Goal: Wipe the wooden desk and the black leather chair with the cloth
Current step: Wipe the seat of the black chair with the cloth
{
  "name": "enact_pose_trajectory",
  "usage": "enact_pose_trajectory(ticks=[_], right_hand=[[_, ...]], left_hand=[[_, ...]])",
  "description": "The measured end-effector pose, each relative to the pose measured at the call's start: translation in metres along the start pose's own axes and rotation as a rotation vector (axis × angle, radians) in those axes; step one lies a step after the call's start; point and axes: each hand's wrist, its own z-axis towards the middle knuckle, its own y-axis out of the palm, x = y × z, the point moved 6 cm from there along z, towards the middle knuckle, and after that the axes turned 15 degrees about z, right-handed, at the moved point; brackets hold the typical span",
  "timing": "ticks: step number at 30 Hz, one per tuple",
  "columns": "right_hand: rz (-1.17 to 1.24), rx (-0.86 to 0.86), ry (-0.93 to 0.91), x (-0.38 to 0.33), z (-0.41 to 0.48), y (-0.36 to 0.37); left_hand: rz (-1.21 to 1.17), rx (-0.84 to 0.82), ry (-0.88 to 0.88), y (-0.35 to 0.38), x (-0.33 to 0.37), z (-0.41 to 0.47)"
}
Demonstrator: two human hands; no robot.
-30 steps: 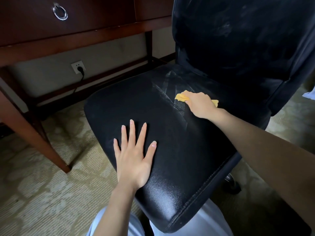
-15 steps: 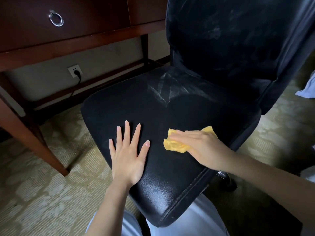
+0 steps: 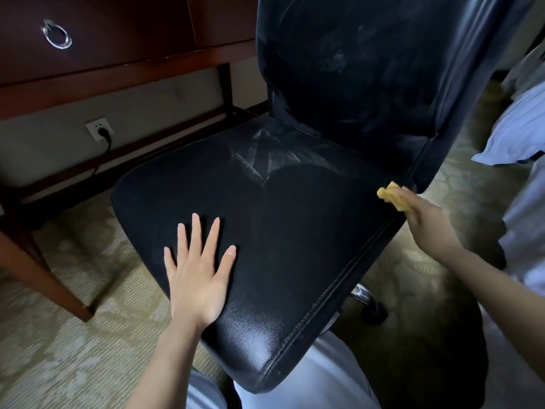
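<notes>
At the right edge of the seat, your right hand is closed around the yellow cloth, fingers wrapped over it so that only its far, crumpled end shows beyond them; the cloth touches the side of the black leather chair just where the seat meets the backrest, though motion blur hides how firmly it presses; your right forearm runs back toward the near right corner, in shadow. Your left hand lies flat on the near left part of the seat, palm down, fingers spread and apart, holding nothing; its forearm comes up from the near edge. Between the two hands the seat is dark and slightly glossy, with a stitched seam along its right edge; toward the far middle of the seat, pale streaks cross one another in a fan shape; the backrest rises upright on the far side, with fainter smudges on its upper part. Left of the chair and beyond it stands the wooden desk, dark reddish brown, its drawer bearing a metal ring pull; one desk leg slants down to the patterned carpet on the near left; on the wall under the desk a socket has a black plug in it.
</notes>
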Motion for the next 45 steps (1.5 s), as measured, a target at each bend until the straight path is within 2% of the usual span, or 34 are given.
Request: enact_pose_trajectory(ticks=[4,9,12,17,24,26,30,33,35,37,40,45], right_hand=[[-0.081,0.025,0.136,0.032,0.045,-0.006],[-0.012,0.127,0.363,0.057,0.071,-0.003],[-0.039,0.172,0.349,0.047,0.063,0.003],[-0.099,0.072,0.185,0.001,0.018,0.018],[-0.003,-0.046,-0.085,-0.105,-0.076,0.061],[0.036,-0.069,-0.203,-0.135,-0.098,0.072],[0.072,-0.239,-0.489,-0.181,-0.14,0.1],[-0.006,-0.349,-0.748,-0.19,-0.157,0.108],[-0.032,-0.38,-0.82,-0.181,-0.152,0.102],[-0.047,-0.394,-0.805,-0.169,-0.141,0.093],[-0.121,-0.402,-0.653,-0.144,-0.115,0.076],[-0.076,-0.396,-0.188,-0.078,-0.049,0.039]], left_hand=[[0.001,0.007,-0.002,0.0,0.001,0.0],[-0.003,0.015,-0.008,0.001,0.003,-0.001],[0.004,0.018,-0.013,0.001,0.003,-0.001],[0.013,0.024,-0.017,0.003,0.002,-0.001],[0.013,-0.001,-0.019,0.003,0.003,-0.001],[0.016,-0.009,-0.02,0.003,0.003,-0.002],[0.016,-0.013,-0.02,0.002,0.003,-0.002],[0.006,-0.014,-0.016,0.001,0.003,-0.003],[0.011,-0.017,-0.016,0.001,0.004,-0.003],[0.015,-0.021,-0.023,0.001,0.006,-0.005],[0.019,-0.028,-0.039,0.001,0.012,-0.009],[0.073,-0.043,-0.089,0.003,0.027,-0.019]])
